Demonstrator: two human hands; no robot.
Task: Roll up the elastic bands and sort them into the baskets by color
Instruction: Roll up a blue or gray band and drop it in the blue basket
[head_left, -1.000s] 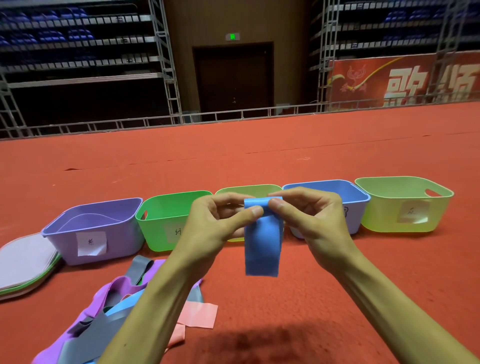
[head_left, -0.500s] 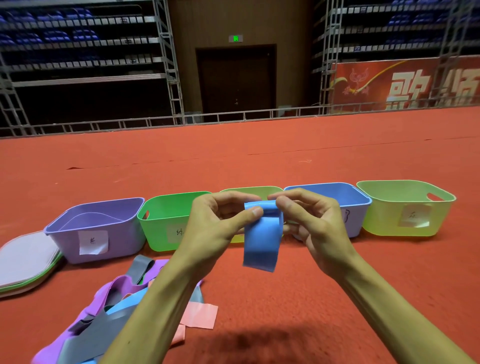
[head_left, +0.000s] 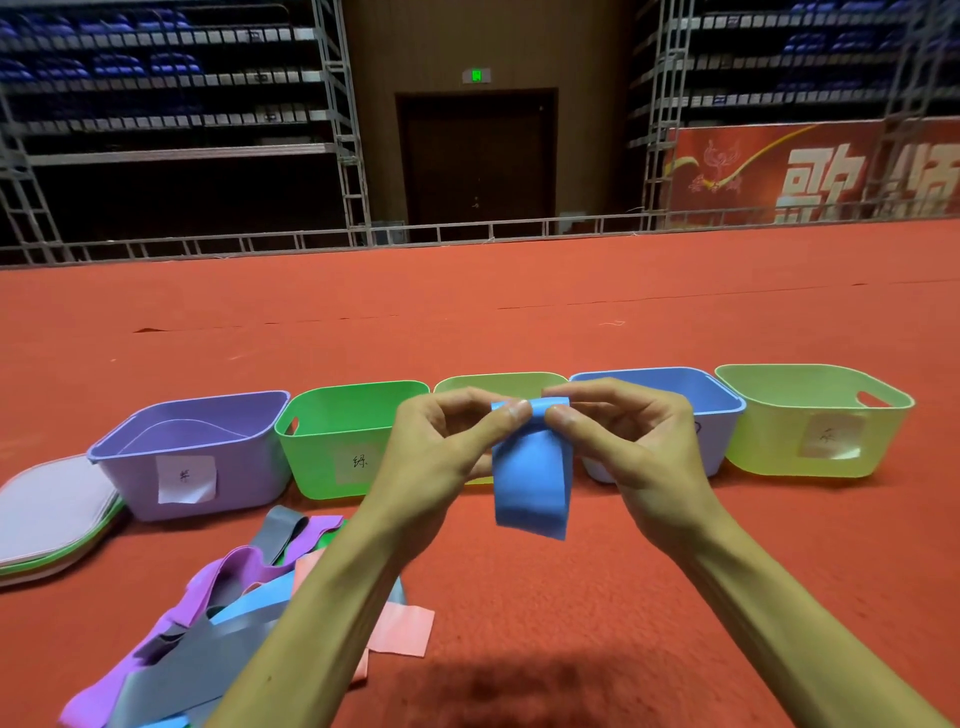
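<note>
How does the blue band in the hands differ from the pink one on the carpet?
The blue band hangs in the air, pinched at its top by the left hand and right hand; the pink band lies on the carpet, held by neither. The blue band's top edge is curled into a started roll; the pink band's visible end lies flat, unrolled. Both are wide, flat strips.

Both hands' fingers (head_left: 511, 413) pinch the blue band's (head_left: 531, 480) rolled top above five baskets (head_left: 197, 457).
</note>
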